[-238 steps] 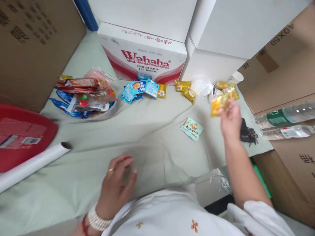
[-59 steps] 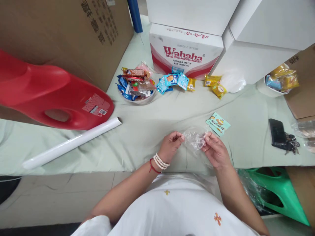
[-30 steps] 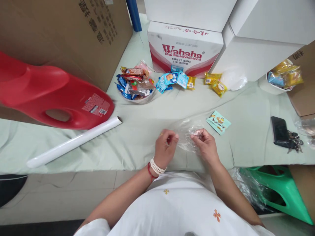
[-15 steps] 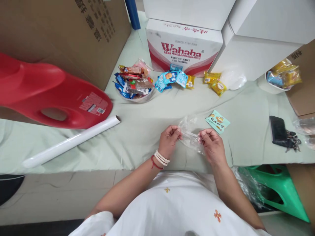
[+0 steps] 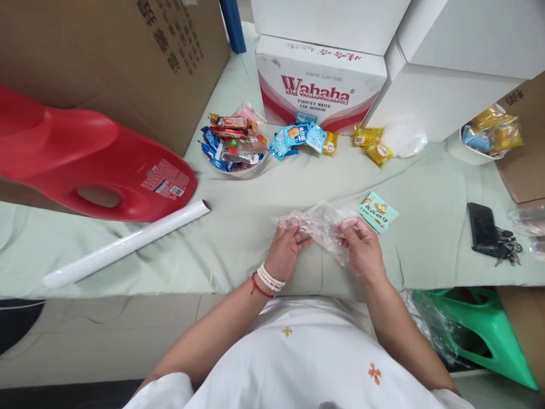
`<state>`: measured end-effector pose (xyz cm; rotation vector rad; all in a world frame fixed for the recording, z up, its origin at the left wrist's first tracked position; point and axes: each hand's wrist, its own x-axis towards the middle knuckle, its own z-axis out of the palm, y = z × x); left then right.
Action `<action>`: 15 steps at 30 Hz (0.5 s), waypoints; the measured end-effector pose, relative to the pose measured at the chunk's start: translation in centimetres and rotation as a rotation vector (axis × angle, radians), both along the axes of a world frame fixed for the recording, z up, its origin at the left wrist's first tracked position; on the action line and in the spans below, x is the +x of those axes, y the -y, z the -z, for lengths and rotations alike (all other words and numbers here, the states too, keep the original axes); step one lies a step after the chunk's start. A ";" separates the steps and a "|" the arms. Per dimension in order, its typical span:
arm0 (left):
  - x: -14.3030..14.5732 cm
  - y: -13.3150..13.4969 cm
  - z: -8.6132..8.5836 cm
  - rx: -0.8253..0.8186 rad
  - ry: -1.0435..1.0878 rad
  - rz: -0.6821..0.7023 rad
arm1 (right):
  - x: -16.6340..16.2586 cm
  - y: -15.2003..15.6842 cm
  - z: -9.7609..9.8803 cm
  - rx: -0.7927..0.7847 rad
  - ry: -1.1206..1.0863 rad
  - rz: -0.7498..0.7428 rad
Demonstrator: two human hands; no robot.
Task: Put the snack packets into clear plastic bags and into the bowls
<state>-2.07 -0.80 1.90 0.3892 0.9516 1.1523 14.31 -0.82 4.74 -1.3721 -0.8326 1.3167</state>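
Observation:
A clear, crumpled plastic bag point(image 5: 321, 221) stretches between my two hands just above the cloth-covered table. My left hand point(image 5: 286, 249), with white beads and a red string at the wrist, grips its left end; film lies over the fingertips and partly blurs them. On the right side, my right hand point(image 5: 361, 247) pinches the bag between thumb and fingers. A mint-green snack packet point(image 5: 378, 212) lies flat just beyond my right hand, with the bag's edge close to it.
A bowl of wrapped snacks point(image 5: 236, 145), blue packets point(image 5: 293, 136) and yellow packets point(image 5: 374, 149) sit farther back, before a Wahaha carton point(image 5: 319, 85). Left are a red jug point(image 5: 106, 165) and a white tube point(image 5: 128, 244); right, a black phone-like item point(image 5: 482, 228) with keys point(image 5: 508, 248).
My left hand has shifted slightly left and turned, its fingers now partly under the film. The bag is drawn out farther left and more bunched. My right hand keeps its pinch.

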 end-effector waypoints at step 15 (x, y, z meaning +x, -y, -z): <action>-6.5 -3.4 -0.5 -0.168 -0.427 0.150 | 6.1 -4.7 -0.3 -0.264 -0.078 -0.106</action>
